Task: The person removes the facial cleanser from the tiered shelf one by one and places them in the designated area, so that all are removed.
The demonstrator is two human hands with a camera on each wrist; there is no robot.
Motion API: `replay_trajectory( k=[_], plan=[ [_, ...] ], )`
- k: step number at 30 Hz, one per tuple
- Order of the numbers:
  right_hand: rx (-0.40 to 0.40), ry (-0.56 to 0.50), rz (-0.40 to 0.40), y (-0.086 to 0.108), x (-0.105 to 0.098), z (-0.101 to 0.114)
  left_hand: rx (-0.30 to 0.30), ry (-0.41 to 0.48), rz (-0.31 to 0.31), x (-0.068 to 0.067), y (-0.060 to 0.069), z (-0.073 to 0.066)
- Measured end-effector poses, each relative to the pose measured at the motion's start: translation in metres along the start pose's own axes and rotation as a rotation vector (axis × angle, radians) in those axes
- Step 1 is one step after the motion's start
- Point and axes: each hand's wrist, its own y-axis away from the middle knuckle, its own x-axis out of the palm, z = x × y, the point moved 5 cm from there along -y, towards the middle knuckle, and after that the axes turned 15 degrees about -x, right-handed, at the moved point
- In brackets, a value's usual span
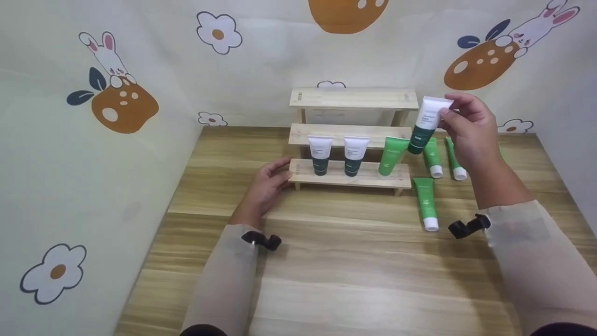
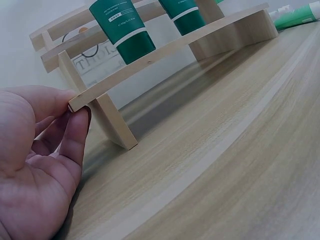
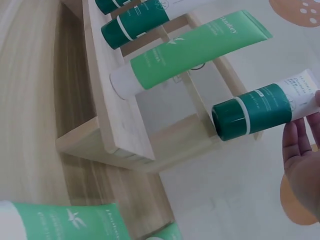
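My right hand (image 1: pixel 473 128) pinches the upper end of a white and dark green tube (image 1: pixel 426 122), held cap down and tilted, off the right side of the wooden three-step rack (image 1: pixel 353 98). In the right wrist view its dark green cap (image 3: pixel 230 120) is near the middle step's end. With thumb and fingers, my left hand (image 2: pixel 45 150) pinches the left end of the lowest step (image 2: pixel 165 55). On that step two white and green tubes (image 1: pixel 320 155) (image 1: pixel 356 155) and one light green tube (image 1: pixel 392 156) stand on their caps.
One light green tube (image 1: pixel 426 204) lies on the wooden table (image 1: pixel 326 261) right of the rack. More green tubes (image 1: pixel 433 157) lie behind it, partly hidden by the right hand. A patterned cloth wall (image 1: pixel 261 70) rises behind the rack.
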Motion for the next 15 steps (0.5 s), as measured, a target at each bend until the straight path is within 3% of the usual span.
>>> replay_trajectory(
  k=[5,15],
  plan=[
    [-0.095,-0.091,-0.063,0.017,-0.017,-0.001,-0.002,-0.005,0.000,0.003,0.001,-0.001],
    [-0.108,-0.119,-0.138,0.050,-0.049,-0.003,-0.016,0.007,-0.012,0.000,0.001,0.001]
  ],
)
